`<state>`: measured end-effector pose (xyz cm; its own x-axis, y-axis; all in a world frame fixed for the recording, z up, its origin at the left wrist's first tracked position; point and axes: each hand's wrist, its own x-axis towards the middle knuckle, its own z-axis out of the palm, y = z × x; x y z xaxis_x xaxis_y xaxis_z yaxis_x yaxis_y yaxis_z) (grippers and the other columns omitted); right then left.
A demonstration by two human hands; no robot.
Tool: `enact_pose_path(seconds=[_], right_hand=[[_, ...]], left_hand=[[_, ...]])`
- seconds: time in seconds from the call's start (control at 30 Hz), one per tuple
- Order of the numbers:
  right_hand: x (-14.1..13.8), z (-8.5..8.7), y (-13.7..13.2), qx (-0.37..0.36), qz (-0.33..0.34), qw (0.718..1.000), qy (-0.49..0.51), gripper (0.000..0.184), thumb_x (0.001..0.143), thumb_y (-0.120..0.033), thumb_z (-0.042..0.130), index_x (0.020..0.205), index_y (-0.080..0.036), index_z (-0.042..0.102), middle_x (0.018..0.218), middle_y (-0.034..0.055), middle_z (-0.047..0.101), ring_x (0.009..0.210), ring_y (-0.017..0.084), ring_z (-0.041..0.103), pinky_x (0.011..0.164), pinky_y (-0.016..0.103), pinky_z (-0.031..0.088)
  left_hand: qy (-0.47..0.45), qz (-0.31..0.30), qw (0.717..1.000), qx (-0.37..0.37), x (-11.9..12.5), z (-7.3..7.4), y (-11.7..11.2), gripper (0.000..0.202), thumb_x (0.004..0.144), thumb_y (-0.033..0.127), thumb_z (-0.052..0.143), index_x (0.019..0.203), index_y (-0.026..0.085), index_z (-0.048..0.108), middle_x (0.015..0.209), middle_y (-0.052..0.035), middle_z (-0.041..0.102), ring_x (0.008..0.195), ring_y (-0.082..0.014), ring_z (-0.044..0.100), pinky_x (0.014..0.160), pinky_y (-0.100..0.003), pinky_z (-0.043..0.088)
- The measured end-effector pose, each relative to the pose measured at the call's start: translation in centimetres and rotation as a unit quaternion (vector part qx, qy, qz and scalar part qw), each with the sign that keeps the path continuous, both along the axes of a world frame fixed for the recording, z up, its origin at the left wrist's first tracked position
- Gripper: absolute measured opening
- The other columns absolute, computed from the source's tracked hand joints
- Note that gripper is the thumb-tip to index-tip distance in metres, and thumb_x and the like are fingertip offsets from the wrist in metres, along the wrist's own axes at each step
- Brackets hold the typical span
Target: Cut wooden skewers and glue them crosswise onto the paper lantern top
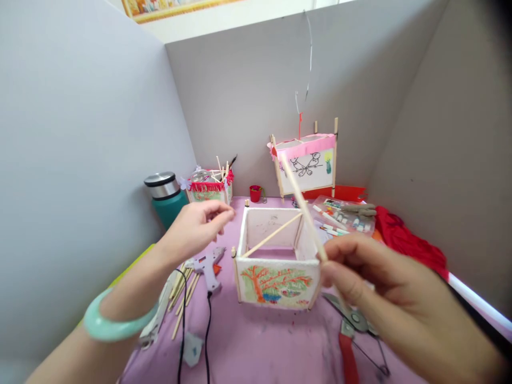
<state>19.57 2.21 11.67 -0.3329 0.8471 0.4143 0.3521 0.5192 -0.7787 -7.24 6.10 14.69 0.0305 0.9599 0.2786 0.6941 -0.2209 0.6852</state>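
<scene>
Between the thumb and fingers of my right hand [372, 293] is a thin wooden stick [301, 200], slanting up and to the left across the box frame's right side. That open-topped frame [276, 285] has white panels, the front one painted with an orange tree, and wooden posts at its corners. Another thin stick [274, 234] lies diagonally across its top. My left hand [200, 226], with a pale green bangle [120, 320] on the wrist, hovers left of the frame, its fingers curled in and nothing visible in them.
A glue gun [208, 271] and loose sticks [186, 288] lie left of the frame. Red-handled pliers [348, 341] lie at front right. Behind stand a teal bottle [166, 200], a decorated box [208, 192] and a pink-trimmed lantern [306, 165]; red cloth [412, 242] lies right.
</scene>
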Motion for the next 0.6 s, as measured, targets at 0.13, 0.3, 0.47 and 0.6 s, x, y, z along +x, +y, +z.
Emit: enact_pose_path(seconds=[0.13, 0.3, 0.47, 0.6], right_hand=[[-4.7, -2.3, -3.5, -0.056, 0.107, 0.992, 0.041, 0.014, 0.091, -0.025, 0.047, 0.081, -0.021, 0.054, 0.068, -0.0027, 0.057, 0.058, 0.010, 0.052, 0.052, 0.020, 0.039], [-10.0, -5.9, -5.6, -0.062, 0.138, 0.988, 0.036, 0.021, 0.094, -0.025, 0.044, 0.076, -0.019, 0.054, 0.066, -0.0025, 0.058, 0.060, 0.010, 0.052, 0.057, 0.020, 0.039], [-15.1, -8.7, -3.5, 0.055, 0.032, 0.974, -0.217, 0.020, 0.093, -0.020, 0.043, 0.096, -0.015, 0.062, 0.094, 0.0109, 0.067, 0.086, 0.022, 0.062, 0.075, 0.032, 0.048], [-19.8, -9.8, -0.8, 0.050, -0.025, 0.927, -0.371, 0.031, 0.083, -0.004, 0.045, 0.110, -0.008, 0.059, 0.106, 0.0219, 0.064, 0.099, 0.031, 0.061, 0.077, 0.041, 0.050]], left_hand=[[-0.175, -0.127, 0.971, -0.106, 1.4, -2.0, -7.4, 0.033, 0.083, 0.043, 0.057, 0.105, 0.020, 0.066, 0.049, 0.0046, 0.051, 0.045, -0.0100, 0.048, 0.046, -0.020, 0.039], [-0.295, 0.041, 0.955, -0.014, -0.1, -6.9, -12.3, 0.024, 0.088, 0.038, 0.055, 0.092, 0.019, 0.068, 0.050, 0.0043, 0.051, 0.045, -0.0064, 0.043, 0.047, -0.018, 0.035], [-0.365, 0.156, 0.915, 0.074, -3.5, -8.2, -14.8, 0.024, 0.081, 0.039, 0.063, 0.093, 0.018, 0.069, 0.065, 0.0022, 0.061, 0.045, -0.0041, 0.041, 0.048, -0.017, 0.036], [-0.346, 0.161, 0.924, 0.026, -4.2, -9.1, -16.0, 0.032, 0.079, 0.043, 0.064, 0.096, 0.016, 0.070, 0.051, 0.0044, 0.051, 0.044, -0.0059, 0.039, 0.050, -0.018, 0.038]])
